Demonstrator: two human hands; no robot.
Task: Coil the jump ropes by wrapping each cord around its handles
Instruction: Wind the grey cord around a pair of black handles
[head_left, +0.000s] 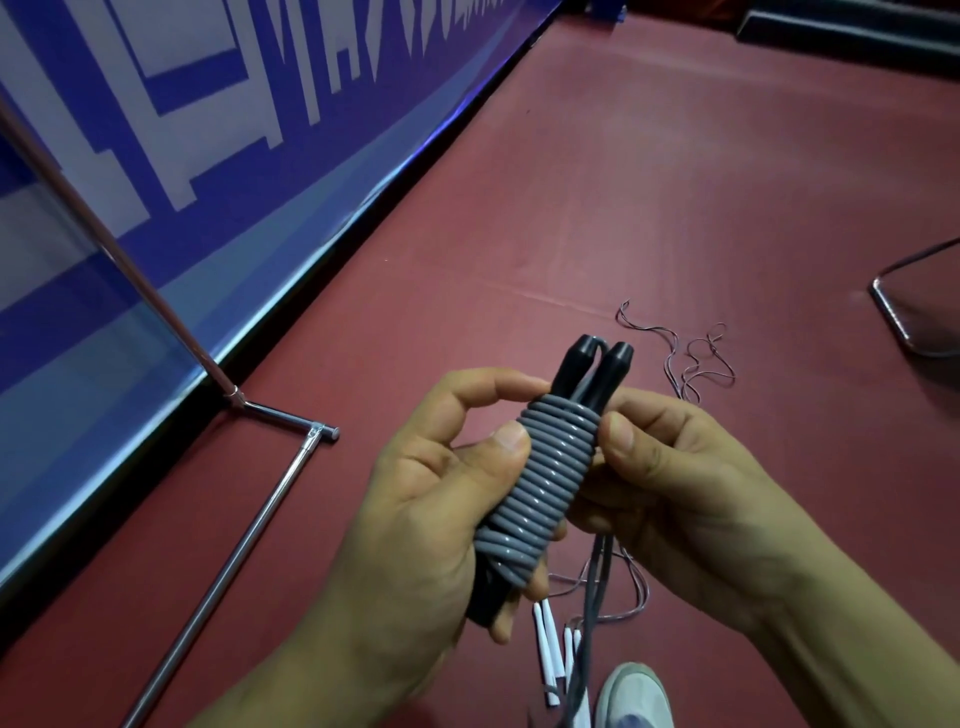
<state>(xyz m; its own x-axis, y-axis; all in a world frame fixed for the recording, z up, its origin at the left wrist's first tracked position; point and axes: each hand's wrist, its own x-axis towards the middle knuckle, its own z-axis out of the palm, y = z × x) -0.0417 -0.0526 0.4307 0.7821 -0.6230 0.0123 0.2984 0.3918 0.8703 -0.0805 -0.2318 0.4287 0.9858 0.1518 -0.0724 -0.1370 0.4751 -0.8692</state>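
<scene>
While the left hand (415, 519) curls round the bundle from the left, thumb pressed on the coils, the right hand (675, 493) pinches the top turns between thumb and fingers. Grey cord (540, 483) wraps both black handles (597, 364) in tight turns, their tips sticking up side by side, and a loose tail (595, 587) hangs below the right hand. Beneath, on the red floor (675, 182), lie white handles (548, 654) with thin cord (673, 358), a shoe (634, 696), and a chrome stand (223, 561) by a blue banner (208, 156).

Grey cord (545, 478) coiled round two black handles (597, 371), gripped between left hand (415, 499) and right hand (675, 483).
</scene>
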